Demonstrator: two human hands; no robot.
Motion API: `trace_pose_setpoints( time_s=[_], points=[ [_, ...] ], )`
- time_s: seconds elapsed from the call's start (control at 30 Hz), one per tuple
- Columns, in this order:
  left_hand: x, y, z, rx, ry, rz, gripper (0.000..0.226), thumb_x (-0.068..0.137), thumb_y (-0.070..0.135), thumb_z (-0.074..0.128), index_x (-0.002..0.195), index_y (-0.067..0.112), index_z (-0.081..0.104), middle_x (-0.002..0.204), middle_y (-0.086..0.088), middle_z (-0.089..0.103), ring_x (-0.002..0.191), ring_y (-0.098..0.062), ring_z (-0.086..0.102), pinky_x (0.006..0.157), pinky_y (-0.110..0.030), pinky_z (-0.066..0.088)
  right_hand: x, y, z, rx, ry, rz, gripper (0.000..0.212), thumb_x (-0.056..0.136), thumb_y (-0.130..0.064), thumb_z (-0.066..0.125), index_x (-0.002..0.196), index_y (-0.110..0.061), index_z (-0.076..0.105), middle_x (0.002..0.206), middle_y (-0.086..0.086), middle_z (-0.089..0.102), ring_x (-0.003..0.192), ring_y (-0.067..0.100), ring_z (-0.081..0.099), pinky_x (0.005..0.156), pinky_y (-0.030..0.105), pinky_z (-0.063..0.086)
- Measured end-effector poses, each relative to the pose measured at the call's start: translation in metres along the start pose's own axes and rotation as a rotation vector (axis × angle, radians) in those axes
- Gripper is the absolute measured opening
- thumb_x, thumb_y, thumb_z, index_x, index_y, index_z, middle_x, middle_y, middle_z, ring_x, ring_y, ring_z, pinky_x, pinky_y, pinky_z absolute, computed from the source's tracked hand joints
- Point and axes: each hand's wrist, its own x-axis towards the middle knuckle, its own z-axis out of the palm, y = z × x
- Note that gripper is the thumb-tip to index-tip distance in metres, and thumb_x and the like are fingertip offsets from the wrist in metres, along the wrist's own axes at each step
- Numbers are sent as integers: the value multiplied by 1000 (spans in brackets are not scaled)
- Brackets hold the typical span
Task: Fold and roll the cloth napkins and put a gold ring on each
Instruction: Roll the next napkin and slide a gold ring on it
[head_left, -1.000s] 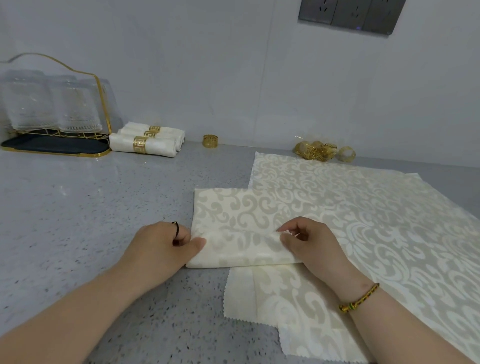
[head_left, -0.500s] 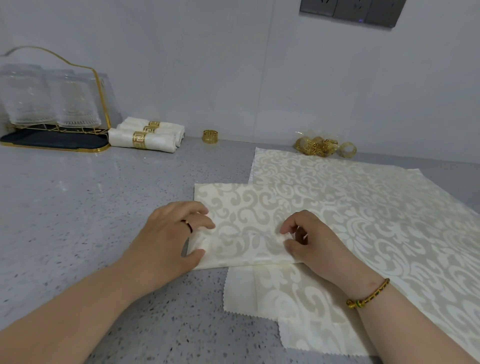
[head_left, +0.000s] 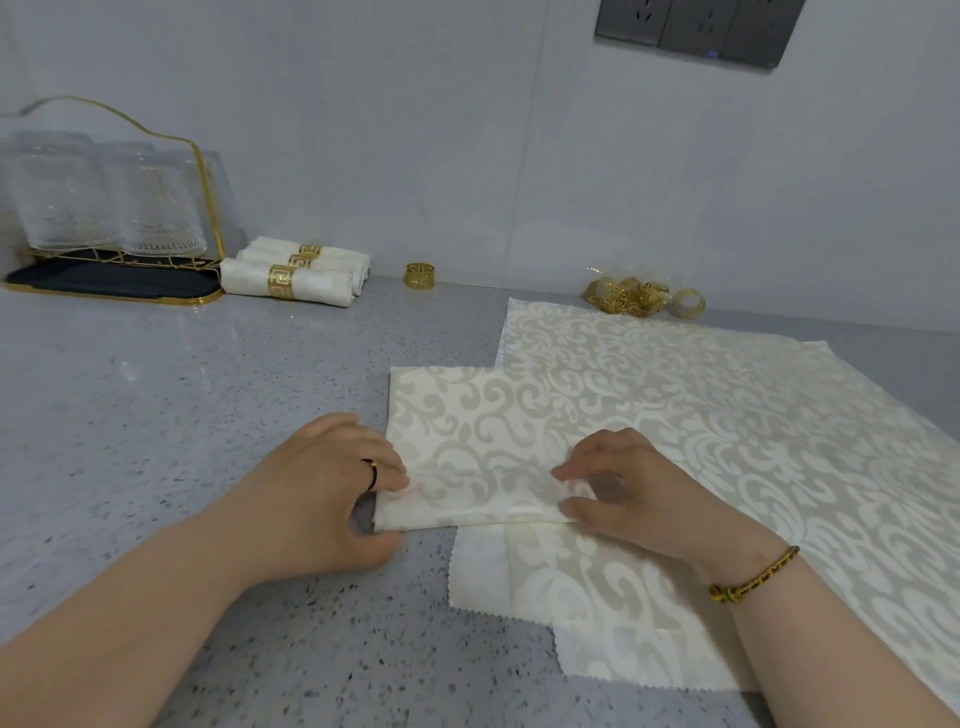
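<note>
- Napkin (head_left: 483, 441), folded, lies on the grey counter (head_left: 156, 415), partly over the flat cloths (head_left: 727, 441), directly ahead of both hands.
- Long axis appears to run away from the person. The near edge spans hand to hand, equally close to each.
- Left hand (head_left: 322, 499) pinches the near left corner.
- Right hand (head_left: 639, 493) pinches the near right edge, slightly lifted.
- Judgement: rolling would proceed forward.

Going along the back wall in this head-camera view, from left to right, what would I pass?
dark gold-rimmed tray holding clear glasses → stack of rolled napkins wearing gold rings → single gold ring → heap of gold rings → separate gold ring just right of the heap
</note>
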Motion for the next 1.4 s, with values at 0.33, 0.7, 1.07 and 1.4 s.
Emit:
trace_pose_setpoints(
  time_s=[0.33,0.7,1.07,1.4],
  points=[
    [6,1,-4,-92,63,-130,42,62,52,35,70,32,71,74,22,65,76,2,60,99,-2,9,4,-9,-9,-63,-81,40,18,84,-14,56,93,-25,66,93,-16,52,90,7,50,85,20,41],
    [40,-23,-1,-705,-160,-723,54,85,28,59,46,19,24,43,8,24,39,-6,24,40,-16,19,36,-1,-4,306,-8,431,50,90,-33,53,52,-17,24,52,-3,25,46,9,23,41,13,24],
    [38,-14,5,-223,180,-484,16,83,35,63,80,25,51,81,21,46,73,-5,42,74,-22,31,38,8,18,26,353,127,20,81,-16,65,97,-14,54,93,-7,46,88,11,43,70,6,33],
    [31,-26,7,-267,-144,-240,83,46,72,19,124,48,35,115,38,25,108,16,24,78,14,7,32,14,4,103,91,6,33,82,-7,63,113,-21,60,109,-23,49,102,-1,47,84,-5,30]
  ],
)
